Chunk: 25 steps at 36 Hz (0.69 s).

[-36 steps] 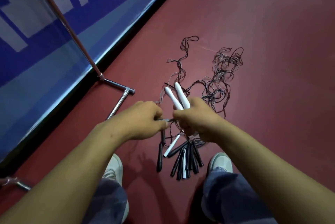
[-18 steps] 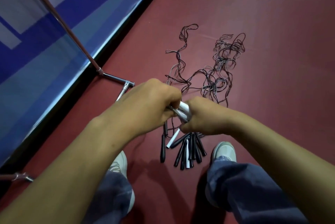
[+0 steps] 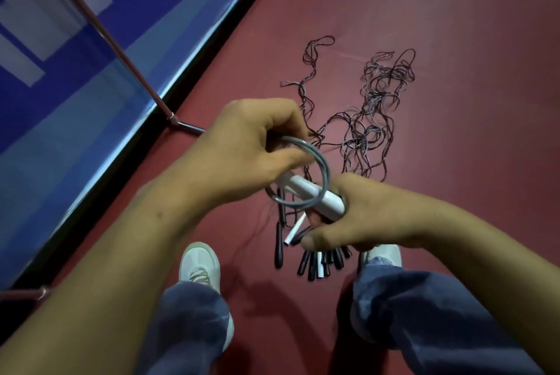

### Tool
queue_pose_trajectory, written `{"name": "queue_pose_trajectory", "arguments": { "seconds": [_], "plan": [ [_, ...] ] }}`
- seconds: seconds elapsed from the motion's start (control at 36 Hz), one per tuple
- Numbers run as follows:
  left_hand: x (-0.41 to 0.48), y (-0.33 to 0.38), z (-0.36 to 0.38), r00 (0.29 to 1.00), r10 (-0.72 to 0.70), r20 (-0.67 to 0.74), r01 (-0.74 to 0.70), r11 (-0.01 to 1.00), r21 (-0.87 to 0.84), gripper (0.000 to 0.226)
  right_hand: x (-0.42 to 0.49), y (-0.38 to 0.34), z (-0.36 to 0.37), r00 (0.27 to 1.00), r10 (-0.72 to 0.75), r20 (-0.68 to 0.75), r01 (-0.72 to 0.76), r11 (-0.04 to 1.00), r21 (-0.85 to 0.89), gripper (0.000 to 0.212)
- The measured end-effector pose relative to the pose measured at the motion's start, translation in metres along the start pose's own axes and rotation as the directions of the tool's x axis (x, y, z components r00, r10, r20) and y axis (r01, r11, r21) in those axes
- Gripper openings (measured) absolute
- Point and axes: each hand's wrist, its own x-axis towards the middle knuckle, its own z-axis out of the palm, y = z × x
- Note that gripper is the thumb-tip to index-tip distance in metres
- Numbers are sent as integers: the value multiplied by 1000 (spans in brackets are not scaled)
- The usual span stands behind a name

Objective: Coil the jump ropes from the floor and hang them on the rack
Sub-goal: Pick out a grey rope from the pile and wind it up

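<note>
My right hand (image 3: 357, 214) grips the white handles (image 3: 315, 195) of one jump rope. Its grey cord (image 3: 322, 162) forms a small loop around those handles, and my left hand (image 3: 251, 150) pinches the cord at the top of the loop. Below my hands, several black and white handles (image 3: 318, 262) of other ropes lie in a bunch on the red floor. Their thin dark cords (image 3: 372, 120) sprawl in a tangle farther out. The metal rack (image 3: 121, 50) slants up at the left, its foot bar (image 3: 188, 127) on the floor.
A blue and white wall banner (image 3: 75, 77) runs along the left with a black strip at its base. My two white shoes (image 3: 200, 265) stand on either side of the handle bunch. Another rack tube (image 3: 21, 294) lies at the lower left.
My left hand has lifted and wound the grey cord into a visible loop around the white handles. The handles, earlier pointing up from my right hand, now lie slanted between both hands.
</note>
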Motion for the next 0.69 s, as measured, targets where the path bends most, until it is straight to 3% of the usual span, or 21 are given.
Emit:
{"name": "queue_pose_trajectory", "arguments": {
  "seconds": [0.06,0.11,0.25,0.39,0.47,0.53,0.61,0.69],
  "plan": [
    [-2,-7,-4,999,-3,-40,4,999,34,16,-4,2,0,999,41,26,-47,966,254,41],
    [-7,-10,-5,999,-3,-46,5,999,51,18,-3,2,2,995,96,-14,-83,914,396,38],
    [-12,-13,3,995,-87,41,86,996,36,23,7,3,-2,963,219,-155,-109,847,521,34],
    [-7,-13,5,979,-156,128,140,982,127,11,14,8,-4,905,263,-333,-177,947,267,31],
    [-6,-5,4,966,-137,220,136,990,21,18,22,14,-4,847,205,-490,-336,921,-195,36],
    [-5,0,6,955,-120,271,139,989,-55,17,25,16,-1,850,130,-510,-351,863,-364,44],
    [-4,2,11,943,-120,309,141,989,-46,15,25,15,7,872,-1,-490,-197,914,-353,56],
    [-4,-2,8,933,-150,327,155,988,12,23,26,14,8,877,-48,-479,-5,994,-111,55]
  ]
}}
